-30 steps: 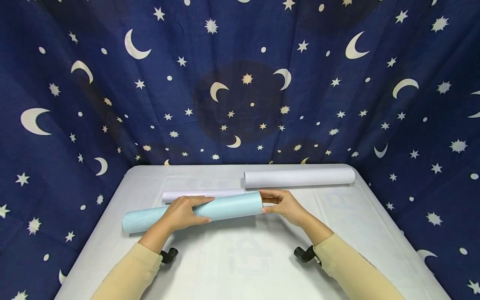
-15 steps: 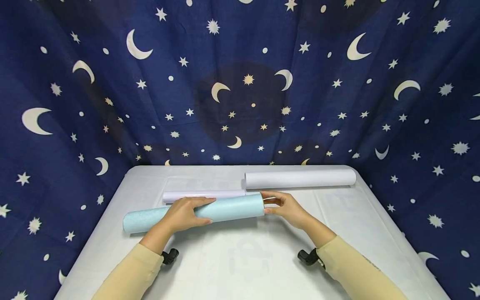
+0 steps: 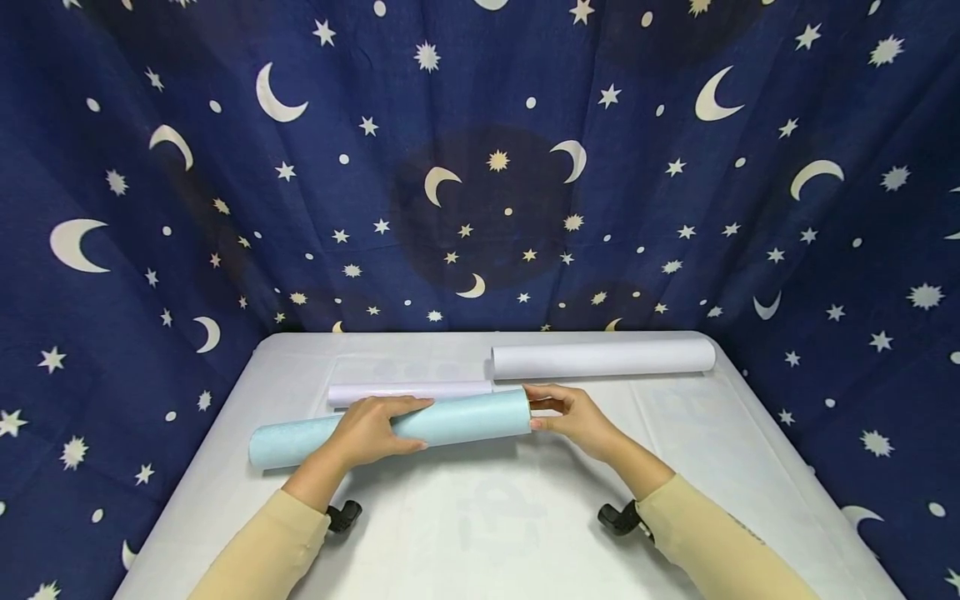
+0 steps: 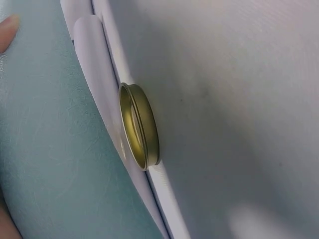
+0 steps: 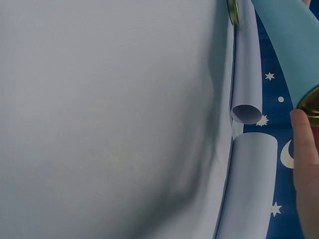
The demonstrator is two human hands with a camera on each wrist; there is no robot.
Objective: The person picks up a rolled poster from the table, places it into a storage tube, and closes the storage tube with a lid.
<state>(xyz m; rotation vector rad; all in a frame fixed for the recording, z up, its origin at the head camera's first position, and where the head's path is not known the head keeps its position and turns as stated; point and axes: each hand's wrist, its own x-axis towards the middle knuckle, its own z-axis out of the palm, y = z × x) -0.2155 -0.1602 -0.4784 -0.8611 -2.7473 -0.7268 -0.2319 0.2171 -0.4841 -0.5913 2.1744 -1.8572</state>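
Note:
A light blue tube (image 3: 465, 418) lies slanted across the middle of the head view, its right end slightly raised. My left hand (image 3: 369, 430) grips it from above, thumb on the near side and fingers over the top. At the tube's right end, my right hand (image 3: 573, 421) pinches the rim of a gold metal lid (image 5: 311, 103); the head view mostly hides this lid. Another gold lid (image 4: 146, 124) stands on its edge beside a thin white roll (image 4: 94, 59) in the left wrist view. The hand and tube hide it in the head view.
Behind the tube, the thin white roll lies on the left and a thicker white paper roll (image 3: 603, 358) on the right, near the back edge of the white-covered table (image 3: 480, 533). A blue curtain (image 3: 480, 167) with moons and stars hangs behind and at both sides.
The head view drifts very slightly. Both hands stay at the same places on the tube, and nothing else has visibly moved.

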